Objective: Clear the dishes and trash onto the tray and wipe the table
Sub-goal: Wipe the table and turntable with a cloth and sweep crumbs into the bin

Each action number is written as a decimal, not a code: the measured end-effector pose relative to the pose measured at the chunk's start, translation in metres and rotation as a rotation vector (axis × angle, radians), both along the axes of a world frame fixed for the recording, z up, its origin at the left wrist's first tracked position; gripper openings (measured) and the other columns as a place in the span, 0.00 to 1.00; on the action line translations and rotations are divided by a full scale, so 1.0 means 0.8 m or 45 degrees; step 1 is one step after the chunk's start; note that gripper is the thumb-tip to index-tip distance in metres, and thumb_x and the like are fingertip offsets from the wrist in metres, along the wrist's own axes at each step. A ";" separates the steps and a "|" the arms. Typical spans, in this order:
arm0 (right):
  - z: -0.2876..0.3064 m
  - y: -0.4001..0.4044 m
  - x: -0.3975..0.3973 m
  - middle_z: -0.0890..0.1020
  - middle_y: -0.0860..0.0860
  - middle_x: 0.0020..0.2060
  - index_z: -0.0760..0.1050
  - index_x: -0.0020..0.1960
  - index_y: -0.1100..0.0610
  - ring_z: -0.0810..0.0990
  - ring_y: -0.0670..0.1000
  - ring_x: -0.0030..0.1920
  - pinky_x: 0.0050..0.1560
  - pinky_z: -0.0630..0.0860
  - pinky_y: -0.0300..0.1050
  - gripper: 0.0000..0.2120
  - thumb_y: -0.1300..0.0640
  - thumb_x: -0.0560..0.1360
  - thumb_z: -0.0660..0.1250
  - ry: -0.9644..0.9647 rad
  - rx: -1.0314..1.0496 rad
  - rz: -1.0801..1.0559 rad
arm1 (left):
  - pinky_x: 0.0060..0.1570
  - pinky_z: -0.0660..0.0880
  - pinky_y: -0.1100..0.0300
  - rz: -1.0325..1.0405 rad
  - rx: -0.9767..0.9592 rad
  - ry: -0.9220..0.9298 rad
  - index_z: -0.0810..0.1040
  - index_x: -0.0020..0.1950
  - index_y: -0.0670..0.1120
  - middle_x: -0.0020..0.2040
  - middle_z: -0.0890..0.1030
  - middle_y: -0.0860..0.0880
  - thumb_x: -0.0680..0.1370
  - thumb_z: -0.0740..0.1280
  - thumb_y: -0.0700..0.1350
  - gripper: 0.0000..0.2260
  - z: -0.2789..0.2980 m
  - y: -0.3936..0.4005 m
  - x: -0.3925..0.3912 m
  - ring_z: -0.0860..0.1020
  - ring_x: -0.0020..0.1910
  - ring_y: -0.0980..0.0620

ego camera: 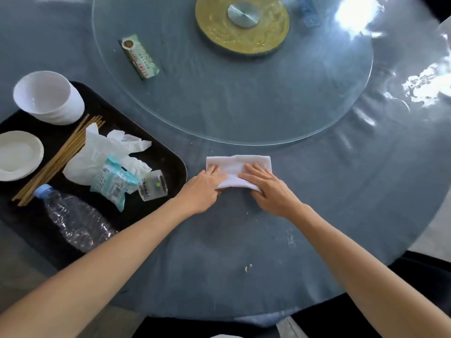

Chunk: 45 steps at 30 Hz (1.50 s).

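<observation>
Pressing down on the white cloth (240, 170) with both hands, the person has it folded flat on the grey table (219, 240), just beside the near right corner of the black tray (168, 152). Left hand (205, 189) lies palm-down on the cloth's left end, fingers spread lightly over it and the thumb tucked at the near edge. Right hand (268, 189) covers the right end, fingers stretched flat and slightly apart, pointing toward the left hand. Neither hand is pinching; both are laid flat on top.

Over on the tray, everything is loaded up: a stack of white bowls (48, 97) at the far corner, a small white plate (18, 154) on the left edge, a bundle of wooden chopsticks (59, 159) lying diagonally, crumpled white tissues (105, 152), a teal snack wrapper (113, 181), a little clear cup (153, 185) tipped on its side, and a crushed plastic bottle (75, 220) with a blue cap nearest the person.

A few yellowish crumbs (247, 268) sit on the table close to the person. Farther off, a green packet (139, 57) rests on the glass turntable (268, 106).
</observation>
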State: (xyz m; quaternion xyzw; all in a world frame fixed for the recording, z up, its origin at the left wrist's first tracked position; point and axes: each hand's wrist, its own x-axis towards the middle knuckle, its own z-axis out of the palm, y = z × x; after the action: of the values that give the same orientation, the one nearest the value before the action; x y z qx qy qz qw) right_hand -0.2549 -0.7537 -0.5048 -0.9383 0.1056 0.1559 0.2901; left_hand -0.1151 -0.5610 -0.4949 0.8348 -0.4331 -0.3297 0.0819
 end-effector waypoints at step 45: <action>0.066 0.001 -0.107 0.78 0.62 0.66 0.74 0.69 0.62 0.76 0.68 0.67 0.64 0.74 0.62 0.26 0.57 0.74 0.54 -0.534 -0.257 0.151 | 0.77 0.62 0.45 0.308 -0.284 -0.369 0.63 0.80 0.42 0.80 0.64 0.45 0.74 0.59 0.28 0.33 0.072 0.014 -0.132 0.64 0.78 0.42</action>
State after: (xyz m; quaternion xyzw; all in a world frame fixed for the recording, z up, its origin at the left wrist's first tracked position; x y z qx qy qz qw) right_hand -0.3407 -0.7530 -0.4521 -0.9790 0.0027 -0.0372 0.2006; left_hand -0.2208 -0.5496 -0.4373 0.9051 -0.3709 -0.1441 0.1497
